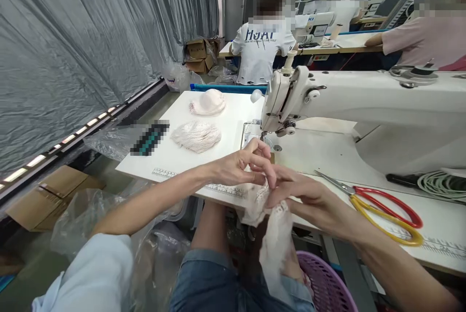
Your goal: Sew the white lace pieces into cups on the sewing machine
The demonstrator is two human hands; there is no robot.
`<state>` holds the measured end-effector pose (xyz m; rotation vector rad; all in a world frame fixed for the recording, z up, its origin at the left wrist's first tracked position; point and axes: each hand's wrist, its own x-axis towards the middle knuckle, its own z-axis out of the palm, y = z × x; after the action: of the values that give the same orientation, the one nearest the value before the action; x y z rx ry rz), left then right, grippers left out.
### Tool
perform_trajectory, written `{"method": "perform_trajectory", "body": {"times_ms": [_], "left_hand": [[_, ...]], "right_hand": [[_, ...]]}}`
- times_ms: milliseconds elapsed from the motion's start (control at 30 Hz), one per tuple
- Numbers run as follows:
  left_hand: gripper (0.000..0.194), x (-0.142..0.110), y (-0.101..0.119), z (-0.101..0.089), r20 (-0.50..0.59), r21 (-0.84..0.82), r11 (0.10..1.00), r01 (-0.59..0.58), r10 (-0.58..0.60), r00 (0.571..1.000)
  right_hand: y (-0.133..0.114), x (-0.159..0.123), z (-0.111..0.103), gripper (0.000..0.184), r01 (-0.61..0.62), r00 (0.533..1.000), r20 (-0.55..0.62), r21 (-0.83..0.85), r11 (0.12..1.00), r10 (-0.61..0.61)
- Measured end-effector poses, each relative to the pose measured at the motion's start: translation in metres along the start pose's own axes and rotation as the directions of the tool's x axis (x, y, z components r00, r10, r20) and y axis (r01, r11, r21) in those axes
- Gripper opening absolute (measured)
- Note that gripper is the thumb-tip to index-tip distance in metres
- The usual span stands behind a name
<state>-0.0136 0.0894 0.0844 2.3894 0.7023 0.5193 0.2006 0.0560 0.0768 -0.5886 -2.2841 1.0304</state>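
Head camera view: both hands on one bit of lace, at the edge of the table.
So from the left, a crinkled lacy piece lies near a pale cup-shaped piece, both set back, probably so they don't get under my arm. My left fingers are bent, thumb and index seemingly pinching the lacy edge of a white cloth, which dangles over my lap, loose ends down. My right fingers pinch it right beside them, I guess for control over a short stretch; can't tell exactly where the tips meet. Past that, the sewing machine and open scissors, handles near my right forearm, likely for an easy grab.
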Motion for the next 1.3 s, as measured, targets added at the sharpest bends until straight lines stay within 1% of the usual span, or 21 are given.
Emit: {"method": "perform_trajectory", "body": {"times_ms": [67,133,200,267,333,367,433,467,500,600,667,733,800,867,933,1000,1067,1133,1200,1300], "left_hand": [[0.020,-0.012,0.003,0.012,-0.085,-0.094,0.994,0.063,-0.071,0.994],[0.025,-0.026,0.008,0.024,-0.143,-0.277,0.952,0.133,-0.178,0.974],[0.034,-0.040,0.014,0.036,-0.132,-0.497,0.843,0.206,-0.308,0.942],[0.041,-0.051,0.021,0.049,-0.066,-0.670,0.690,0.272,-0.420,0.905],[0.040,-0.059,0.027,0.062,-0.031,-0.769,0.558,0.312,-0.520,0.854],[0.038,-0.061,0.029,0.068,-0.032,-0.799,0.509,0.320,-0.567,0.823],[0.032,-0.067,0.031,0.077,-0.042,-0.829,0.453,0.327,-0.634,0.772],[0.030,-0.070,0.031,0.080,-0.046,-0.829,0.450,0.332,-0.646,0.762],[0.027,-0.073,0.031,0.082,-0.051,-0.814,0.469,0.342,-0.644,0.763],[0.021,-0.082,0.030,0.085,-0.121,-0.695,0.611,0.380,-0.621,0.775],[0.022,-0.087,0.028,0.088,-0.153,-0.626,0.666,0.406,-0.615,0.774],[0.026,-0.089,0.026,0.095,-0.119,-0.629,0.652,0.424,-0.620,0.776],[0.029,-0.089,0.025,0.104,-0.045,-0.672,0.600,0.435,-0.619,0.784],[0.029,-0.089,0.024,0.114,0.008,-0.705,0.551,0.446,-0.623,0.782],[0.029,-0.089,0.024,0.121,0.036,-0.726,0.513,0.458,-0.637,0.770],[0.032,-0.090,0.024,0.123,0.060,-0.745,0.476,0.467,-0.650,0.758],[0.037,-0.092,0.024,0.122,0.089,-0.753,0.454,0.476,-0.647,0.757],[0.041,-0.095,0.025,0.120,0.108,-0.753,0.451,0.479,-0.634,0.766],[0.038,-0.097,0.025,0.118,0.126,-0.747,0.461,0.479,-0.609,0.783],[0.028,-0.098,0.026,0.117,0.140,-0.708,0.522,0.476,-0.556,0.819]], "right_hand": [[0.002,0.002,0.010,0.032,0.000,1.000,0.023,0.045,0.999,-0.001],[0.002,-0.001,0.017,0.029,-0.026,0.999,-0.019,0.045,0.999,0.027],[0.000,-0.005,0.023,0.023,-0.058,0.996,-0.072,0.016,0.998,0.059],[-0.003,-0.009,0.029,0.018,-0.092,0.992,-0.084,0.001,0.996,0.092],[-0.005,-0.012,0.037,0.016,-0.126,0.990,-0.067,0.000,0.992,0.125],[-0.005,-0.013,0.040,0.015,-0.147,0.988,-0.053,0.002,0.989,0.147],[-0.007,-0.017,0.047,0.015,-0.187,0.982,-0.023,-0.012,0.982,0.187],[-0.009,-0.021,0.050,0.015,-0.202,0.979,-0.008,-0.039,0.979,0.202],[-0.012,-0.024,0.052,0.016,-0.210,0.978,0.005,-0.079,0.975,0.211],[-0.029,-0.037,0.059,0.019,-0.188,0.981,0.008,-0.236,0.953,0.195],[-0.043,-0.044,0.062,0.018,-0.159,0.984,0.035,-0.258,0.953,0.174],[-0.052,-0.046,0.067,0.016,-0.171,0.975,0.108,-0.177,0.969,0.192],[-0.051,-0.045,0.073,0.017,-0.268,0.951,0.134,-0.099,0.958,0.280],[-0.041,-0.044,0.081,0.021,-0.401,0.909,0.096,-0.072,0.913,0.406],[-0.027,-0.043,0.090,0.019,-0.497,0.865,0.063,-0.036,0.867,0.498],[-0.015,-0.043,0.097,0.012,-0.550,0.835,0.057,0.026,0.835,0.548],[-0.008,-0.044,0.101,0.013,-0.576,0.818,0.050,0.075,0.814,0.574],[-0.004,-0.044,0.102,0.017,-0.586,0.810,0.061,0.096,0.805,0.583],[-0.002,-0.044,0.102,0.019,-0.592,0.806,0.087,0.096,0.800,0.586],[0.002,-0.043,0.102,0.014,-0.612,0.790,0.107,0.071,0.788,0.604]]}}
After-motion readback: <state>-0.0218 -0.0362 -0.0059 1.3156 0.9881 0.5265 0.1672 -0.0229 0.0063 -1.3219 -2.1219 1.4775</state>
